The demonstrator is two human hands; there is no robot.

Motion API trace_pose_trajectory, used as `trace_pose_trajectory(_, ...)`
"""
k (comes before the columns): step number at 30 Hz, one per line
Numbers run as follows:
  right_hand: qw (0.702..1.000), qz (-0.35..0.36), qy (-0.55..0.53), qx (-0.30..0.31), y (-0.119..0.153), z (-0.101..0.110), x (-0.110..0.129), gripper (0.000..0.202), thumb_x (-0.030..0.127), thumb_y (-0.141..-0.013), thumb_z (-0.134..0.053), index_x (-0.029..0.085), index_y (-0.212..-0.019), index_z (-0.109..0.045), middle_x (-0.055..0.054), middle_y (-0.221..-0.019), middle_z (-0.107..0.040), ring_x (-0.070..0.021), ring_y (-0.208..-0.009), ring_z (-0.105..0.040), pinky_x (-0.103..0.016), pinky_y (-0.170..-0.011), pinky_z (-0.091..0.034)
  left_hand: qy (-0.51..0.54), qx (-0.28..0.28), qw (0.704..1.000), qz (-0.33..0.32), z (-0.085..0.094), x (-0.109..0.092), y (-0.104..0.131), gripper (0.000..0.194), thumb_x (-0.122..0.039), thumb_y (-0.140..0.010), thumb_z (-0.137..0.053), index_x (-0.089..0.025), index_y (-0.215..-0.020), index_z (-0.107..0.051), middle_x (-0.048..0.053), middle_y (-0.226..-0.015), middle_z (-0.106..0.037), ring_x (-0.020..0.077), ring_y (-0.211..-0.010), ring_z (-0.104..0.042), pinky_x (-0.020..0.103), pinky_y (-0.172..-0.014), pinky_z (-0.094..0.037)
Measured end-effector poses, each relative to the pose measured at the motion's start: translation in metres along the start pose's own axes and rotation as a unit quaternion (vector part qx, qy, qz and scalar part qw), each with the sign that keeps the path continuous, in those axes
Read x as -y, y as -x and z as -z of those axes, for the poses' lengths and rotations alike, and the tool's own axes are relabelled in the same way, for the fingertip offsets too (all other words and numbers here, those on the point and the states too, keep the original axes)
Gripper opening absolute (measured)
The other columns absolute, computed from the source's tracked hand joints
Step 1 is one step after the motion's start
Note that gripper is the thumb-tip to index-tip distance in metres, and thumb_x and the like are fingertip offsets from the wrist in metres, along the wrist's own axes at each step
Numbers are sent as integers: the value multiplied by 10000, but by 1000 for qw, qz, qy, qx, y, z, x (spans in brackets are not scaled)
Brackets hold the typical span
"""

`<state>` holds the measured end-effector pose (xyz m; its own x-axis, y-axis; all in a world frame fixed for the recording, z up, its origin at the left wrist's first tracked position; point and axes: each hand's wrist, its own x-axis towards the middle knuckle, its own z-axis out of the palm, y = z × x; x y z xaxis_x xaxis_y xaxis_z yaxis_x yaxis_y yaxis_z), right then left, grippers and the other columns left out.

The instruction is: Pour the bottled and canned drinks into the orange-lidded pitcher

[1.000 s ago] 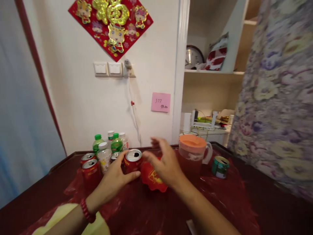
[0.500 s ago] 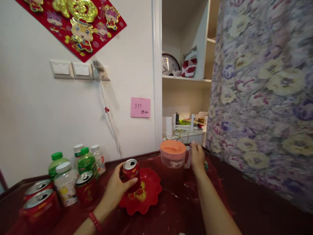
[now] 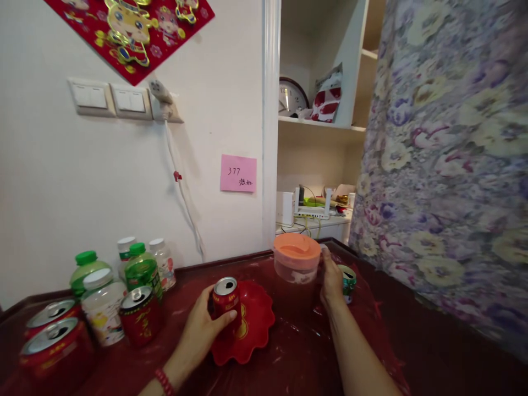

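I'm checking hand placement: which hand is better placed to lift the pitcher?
Probably the right hand: it is at the pitcher, apparently gripping its handle, while the left hand is wrapped around a red can.

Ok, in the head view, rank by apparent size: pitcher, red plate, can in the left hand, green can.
1. Pitcher and red plate: too alike to rank
2. Red can in the left hand
3. Green can, partly behind the right hand

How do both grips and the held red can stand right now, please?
Left grip around red can, roughly upright; contact with red plate unclear. Right grip on pitcher, handle side. Close by: green can beside right grip.
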<state>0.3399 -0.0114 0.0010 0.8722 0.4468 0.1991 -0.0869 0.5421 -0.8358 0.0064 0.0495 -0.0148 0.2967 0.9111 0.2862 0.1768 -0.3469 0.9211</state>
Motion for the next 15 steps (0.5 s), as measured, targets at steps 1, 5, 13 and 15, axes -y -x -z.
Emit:
trace_pose_trajectory(1,1000,-12,-5,-1,1,1,-1,627,814,-626,-780,213,-701,-616,53,-538,-556,-118,-466,-456,-253,-422,-364,-3,3,1000,-5,0,2,1,755,-436,-670,-849,-167,-1305,-542,185,-1379,-661,361,-1268,-643,536,-1141,-463)
trace_pose_trajectory(5,998,-54,-30,6,3,3,0,671,837,-566,-795,231,-644,-518,99,-463,-426,-83,-415,-350,-223,-383,-269,-14,1,1000,-12,0,5,2,733,-422,-677,-833,-175,-1308,-553,178,-1388,-660,364,-1287,-631,526,-1146,-460)
trace_pose_trajectory(13,997,-51,-45,-34,5,-5,1,714,851,-551,-790,235,-568,-430,126,-426,-323,-52,-400,-225,-217,-385,-150,12,4,1000,-18,1,7,3,755,-454,-705,-822,-169,-1346,-546,192,-1415,-644,380,-1320,-613,540,-1160,-449)
trace_pose_trajectory(15,997,-41,-46,-43,6,-7,3,701,827,-562,-805,235,-566,-428,125,-432,-328,-54,-407,-231,-224,-390,-153,23,8,1000,-17,2,5,4,751,-454,-710,-820,-172,-1350,-546,189,-1419,-645,377,-1325,-611,532,-1159,-453)
